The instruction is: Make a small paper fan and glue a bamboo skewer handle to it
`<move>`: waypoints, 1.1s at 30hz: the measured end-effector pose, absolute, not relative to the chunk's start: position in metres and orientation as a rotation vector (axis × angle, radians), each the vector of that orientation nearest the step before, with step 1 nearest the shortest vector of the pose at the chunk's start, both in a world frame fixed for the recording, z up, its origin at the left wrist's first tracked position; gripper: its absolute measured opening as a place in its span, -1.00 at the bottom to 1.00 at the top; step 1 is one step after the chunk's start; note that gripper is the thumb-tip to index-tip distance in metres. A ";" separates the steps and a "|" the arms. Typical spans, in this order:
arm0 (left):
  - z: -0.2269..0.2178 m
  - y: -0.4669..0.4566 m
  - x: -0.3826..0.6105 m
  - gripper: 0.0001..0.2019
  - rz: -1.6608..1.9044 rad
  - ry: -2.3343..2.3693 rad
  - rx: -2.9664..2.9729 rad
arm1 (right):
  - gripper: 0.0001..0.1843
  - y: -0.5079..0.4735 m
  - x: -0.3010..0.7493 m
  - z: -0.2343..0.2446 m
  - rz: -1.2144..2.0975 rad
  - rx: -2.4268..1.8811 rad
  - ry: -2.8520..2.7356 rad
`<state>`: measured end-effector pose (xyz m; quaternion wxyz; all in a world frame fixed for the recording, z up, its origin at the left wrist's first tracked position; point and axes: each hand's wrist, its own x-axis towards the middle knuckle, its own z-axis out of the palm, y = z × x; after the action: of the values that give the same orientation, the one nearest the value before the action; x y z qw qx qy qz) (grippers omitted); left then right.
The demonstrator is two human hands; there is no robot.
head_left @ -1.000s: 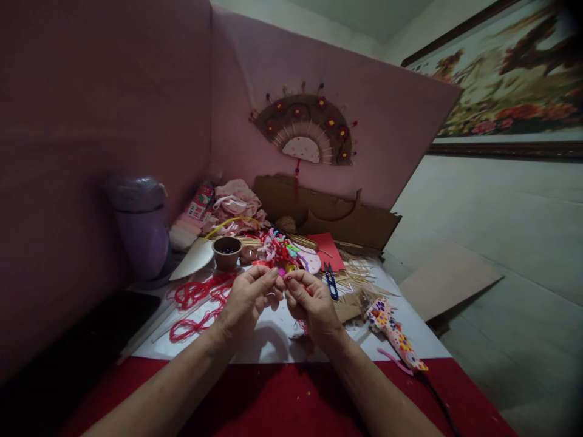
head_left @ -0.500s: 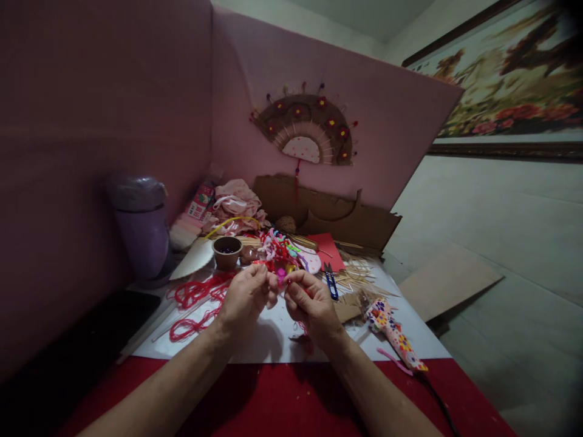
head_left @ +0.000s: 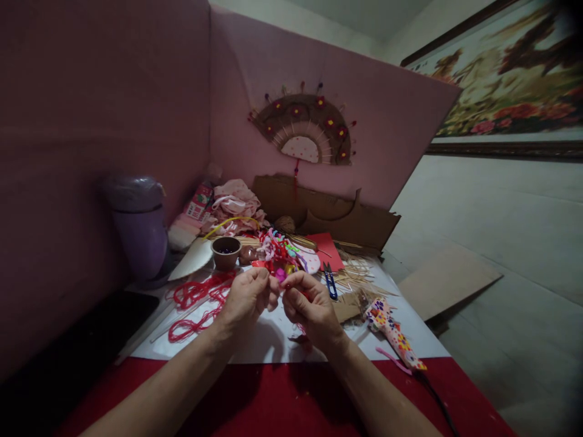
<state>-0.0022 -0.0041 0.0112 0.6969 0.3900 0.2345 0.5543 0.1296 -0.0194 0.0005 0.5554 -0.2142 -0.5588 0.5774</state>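
My left hand (head_left: 249, 295) is closed in a pinch over the white sheet; what lies between its fingertips is too small to make out. Close beside it, my right hand (head_left: 312, 308) pinches a small dark red bead (head_left: 287, 286) between thumb and forefinger. Some red thread shows at the right hand's fingers and below it. Just beyond the fingertips lies a pile of coloured pipe cleaners (head_left: 279, 244) with a bright pink piece (head_left: 280, 275). Blue thread snips (head_left: 330, 280) rest to the right of my right hand. Looped red cord (head_left: 191, 328) lies left of my left hand.
A brown cup (head_left: 226, 252) with dark beads stands behind my left hand. At right lies a flower-patterned glue gun (head_left: 395, 334) with its cable. Thin sticks (head_left: 357, 273), red paper (head_left: 325, 249) and cardboard (head_left: 328, 209) are at the back. A purple bin (head_left: 141, 237) stands left.
Both hands stay close together in nearly the same pinching pose. My right fingertips have shifted very slightly left, and the whole view has moved a little.
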 end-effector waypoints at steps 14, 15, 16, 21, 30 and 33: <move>0.013 -0.004 -0.004 -0.74 1.297 0.621 0.807 | -0.81 -0.019 0.131 0.000 1.332 -0.545 -1.344; 0.013 -0.004 -0.005 -0.76 1.290 0.614 0.795 | -0.82 -0.019 0.130 -0.001 1.329 -0.534 -1.333; 0.013 -0.004 -0.005 -0.77 1.276 0.605 0.782 | -0.83 -0.018 0.130 -0.001 1.326 -0.526 -1.323; 0.015 -0.006 -0.005 -0.80 1.219 0.576 0.709 | -0.84 -0.017 0.130 -0.001 1.297 -0.546 -1.295; 0.017 -0.005 -0.005 -0.83 1.240 0.604 0.742 | -0.76 -0.018 0.128 0.002 1.222 -0.698 -1.293; 0.017 -0.004 -0.003 -0.82 1.264 0.609 0.738 | -0.76 -0.018 0.128 0.001 1.186 -0.739 -1.304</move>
<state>-0.0030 -0.0037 0.0173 0.7021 0.3315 0.2736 0.5677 0.1283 -0.0179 0.0012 0.5771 -0.3157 -0.5573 0.5067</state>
